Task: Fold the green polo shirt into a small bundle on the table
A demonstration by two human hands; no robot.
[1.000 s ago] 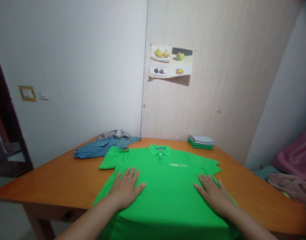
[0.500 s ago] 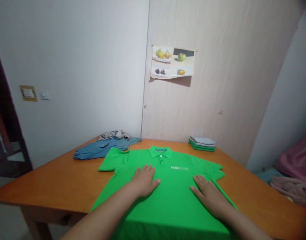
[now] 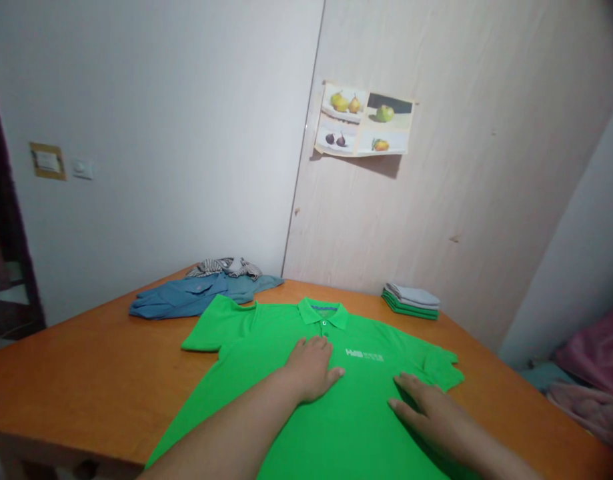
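Note:
A bright green polo shirt (image 3: 286,363) lies spread on its back, front side up, with its collar towards the wall and white lettering on the chest. My left hand (image 3: 313,369) rests flat on the chest below the buttons, fingers stretched out. Near the shirt's right-hand side is my right hand (image 3: 431,413), fingers extended and thumb apart, on or just over the cloth. Neither hand grips anything. The shirt's lower part runs out of the bottom of the view.
The shirt lies on an orange wooden table (image 3: 111,373). Crumpled blue clothing (image 3: 186,298) and a striped cloth (image 3: 226,267) lie at the back left. A folded stack of grey and green clothes (image 3: 411,301) sits at the back right. Pink fabric (image 3: 596,347) is beyond the right edge.
My left hand has slid right across the chest towards the middle. My right hand has shifted slightly right and nearer to me. The camera view has tilted a little.

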